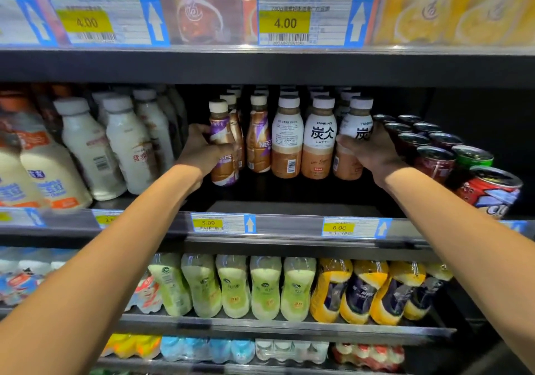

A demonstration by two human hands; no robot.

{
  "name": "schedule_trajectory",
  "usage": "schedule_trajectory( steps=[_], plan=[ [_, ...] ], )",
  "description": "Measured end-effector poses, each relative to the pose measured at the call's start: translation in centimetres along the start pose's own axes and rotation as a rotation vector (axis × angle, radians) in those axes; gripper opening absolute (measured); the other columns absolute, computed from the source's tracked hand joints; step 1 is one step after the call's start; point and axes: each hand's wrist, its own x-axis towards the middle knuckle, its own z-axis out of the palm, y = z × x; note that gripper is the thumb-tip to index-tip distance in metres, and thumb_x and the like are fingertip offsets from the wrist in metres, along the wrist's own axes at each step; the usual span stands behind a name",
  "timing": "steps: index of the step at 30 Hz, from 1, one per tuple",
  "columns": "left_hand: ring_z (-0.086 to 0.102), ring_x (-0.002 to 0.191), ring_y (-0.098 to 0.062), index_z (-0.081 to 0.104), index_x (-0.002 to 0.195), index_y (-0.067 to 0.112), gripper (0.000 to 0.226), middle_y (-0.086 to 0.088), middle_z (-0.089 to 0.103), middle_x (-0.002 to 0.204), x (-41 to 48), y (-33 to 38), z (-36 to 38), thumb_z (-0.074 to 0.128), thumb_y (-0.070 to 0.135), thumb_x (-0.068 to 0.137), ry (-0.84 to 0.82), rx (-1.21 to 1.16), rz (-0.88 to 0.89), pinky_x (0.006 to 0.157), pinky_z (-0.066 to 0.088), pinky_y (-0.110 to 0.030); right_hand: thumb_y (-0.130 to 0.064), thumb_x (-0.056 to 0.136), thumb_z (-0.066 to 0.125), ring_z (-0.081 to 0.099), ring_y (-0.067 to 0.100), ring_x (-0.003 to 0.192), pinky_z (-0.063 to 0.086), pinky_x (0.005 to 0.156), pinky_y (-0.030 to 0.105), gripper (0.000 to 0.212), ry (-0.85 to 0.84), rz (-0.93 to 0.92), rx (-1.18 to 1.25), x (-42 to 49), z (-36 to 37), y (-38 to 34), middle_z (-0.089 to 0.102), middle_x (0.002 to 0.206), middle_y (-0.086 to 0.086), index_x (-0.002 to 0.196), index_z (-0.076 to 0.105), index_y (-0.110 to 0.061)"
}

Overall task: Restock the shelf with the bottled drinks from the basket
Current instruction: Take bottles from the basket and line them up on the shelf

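Front row, middle shelf point(289, 225): I count two Nescafé bottles, three TANBING LATTE bottles. Left grip point(207, 150) clamped on left Nescafé bottle point(221, 143); right grip point(369, 150) clamped on right latte bottle point(351, 140). Tags: 5.00, 6.00.

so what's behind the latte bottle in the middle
Behind the latte bottle, more white caps run back in a row into the dark shelf. Only caps and shoulders show; how many stand there, and their labels, are hidden by the front bottle.
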Motion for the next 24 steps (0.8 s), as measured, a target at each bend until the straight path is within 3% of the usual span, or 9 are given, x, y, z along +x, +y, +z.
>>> schedule_trajectory(
  steps=[7,14,24],
  plan=[
    [0.059,0.089,-0.010,0.037,0.116,0.018,0.059,0.003,0.058,0.105,-0.4,0.3,0.2,0.082,0.013,0.077,-0.022,0.015,0.009,0.086,0.048,-0.033,-0.025,0.073,0.087,0.067,0.019,0.102,0.053,0.090,0.039,0.062,-0.018,0.036,0.145,-0.1,0.2,-0.2,0.069,0.115,0.002,0.126,0.057,-0.016],
    [0.060,0.093,-0.014,0.040,0.122,0.014,0.057,0.004,0.057,0.103,-1.0,0.6,0.5,0.079,0.016,0.081,-0.006,0.055,-0.015,0.085,0.047,-0.031,-0.031,0.073,0.087,0.066,0.016,0.100,0.048,0.080,0.031,0.064,-0.026,0.043,0.173,-0.5,0.3,-0.4,0.069,0.115,0.000,0.128,0.057,-0.015],
    [0.059,0.100,-0.016,0.042,0.133,0.013,0.065,0.002,0.057,0.115,-1.1,0.8,0.1,0.078,0.031,0.082,-0.038,0.120,-0.051,0.086,0.045,-0.031,-0.042,0.074,0.084,0.067,0.016,0.104,0.052,0.096,0.042,0.062,-0.122,0.040,0.177,-1.4,0.3,-1.1,0.071,0.117,0.001,0.126,0.059,-0.019]
  ],
)
